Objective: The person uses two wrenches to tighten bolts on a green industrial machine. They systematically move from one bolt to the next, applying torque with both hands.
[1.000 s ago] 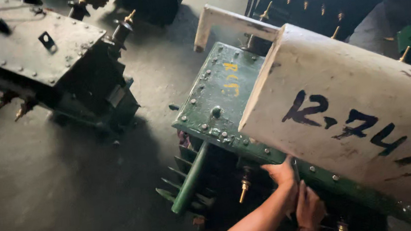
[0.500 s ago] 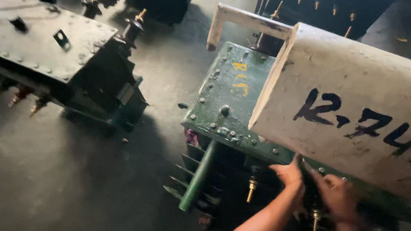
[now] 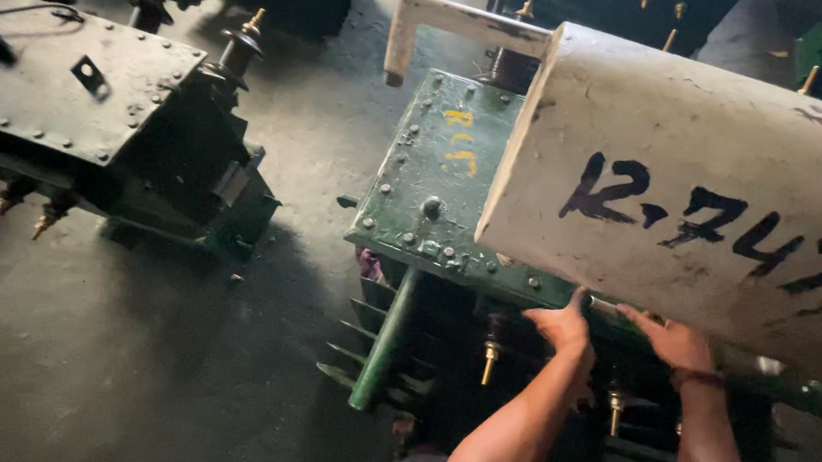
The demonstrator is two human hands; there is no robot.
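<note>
Both hands reach up under the near edge of a green transformer (image 3: 436,173) that stands on the dark concrete floor (image 3: 145,387). The left hand (image 3: 563,327) presses its fingers against the underside of the lid's rim, thumb raised, and the right hand (image 3: 678,341) lies just beside it with fingers spread along the same rim; whether either grip closes round anything cannot be told, since the fingertips are hidden under the edge. A large white cylindrical tank (image 3: 709,192) with black handwritten marks overhangs the lid and blocks the view of the rim above the hands. Brass-tipped terminals (image 3: 489,359) stick out below, near the left forearm, next to green cooling fins (image 3: 366,336). A second, dark grey transformer (image 3: 67,103) stands well apart at upper left.
</note>
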